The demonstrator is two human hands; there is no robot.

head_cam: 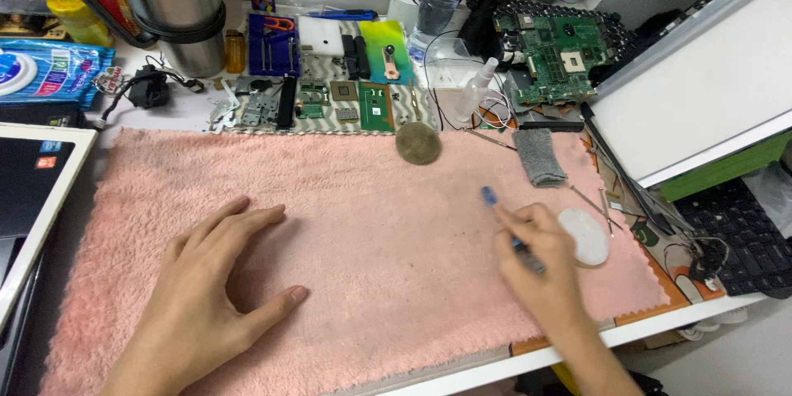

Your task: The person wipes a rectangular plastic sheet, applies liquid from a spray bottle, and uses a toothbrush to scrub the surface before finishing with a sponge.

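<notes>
the left hand (210,280) rests flat on the pink towel (371,198), fingers spread and holding nothing. the right hand (540,260) pinches a blue-tipped tool (503,219) over the towel's right part, just beside a white round pad (587,235).

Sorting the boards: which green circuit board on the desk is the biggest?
The large green board at the back right, beside the white panel; the small boards lie beyond the pink towel.
</notes>
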